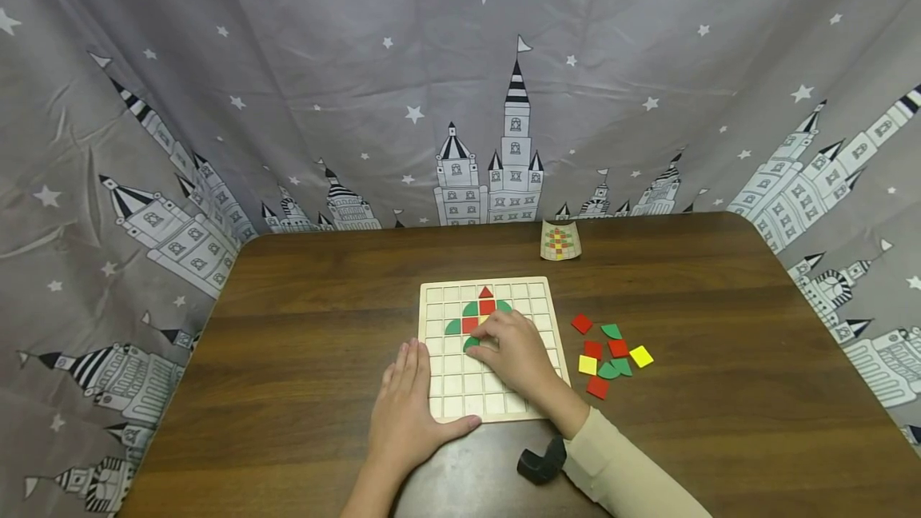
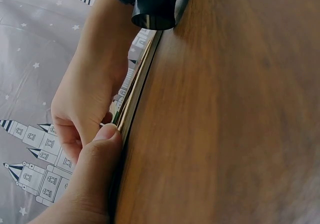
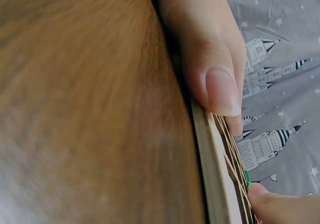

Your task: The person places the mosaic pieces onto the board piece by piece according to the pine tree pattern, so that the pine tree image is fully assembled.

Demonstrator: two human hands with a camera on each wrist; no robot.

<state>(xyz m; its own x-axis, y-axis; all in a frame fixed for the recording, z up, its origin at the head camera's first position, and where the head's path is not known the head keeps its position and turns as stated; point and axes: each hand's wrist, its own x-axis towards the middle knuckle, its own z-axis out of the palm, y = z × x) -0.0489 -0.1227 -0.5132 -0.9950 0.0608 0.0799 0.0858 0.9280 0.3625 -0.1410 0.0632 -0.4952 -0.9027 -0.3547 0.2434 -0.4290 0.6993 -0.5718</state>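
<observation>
A square wooden grid board (image 1: 453, 384) lies on the table, with red, green and yellow tiles in its upper cells. My left hand (image 1: 404, 402) rests along its left edge with straight fingers, the thumb spread along the front edge. Over the middle of the board, my right hand (image 1: 520, 352) bends its thumb and index finger around a rounded green tile (image 1: 471, 343). Just above it are a red square tile (image 1: 470, 325) and another green tile (image 1: 452, 327). A red triangle tile (image 1: 485, 292) tops the pattern. The right palm covers part of the grid.
Loose red, green and yellow tiles (image 1: 618, 348) lie scattered right of the board. A small pattern card (image 1: 560, 241) with curled edges sits at the table's back edge. Behind the table (image 1: 316, 358) hangs a grey castle-print curtain (image 1: 360, 86). A black wrist device (image 1: 541, 462) is by the right sleeve.
</observation>
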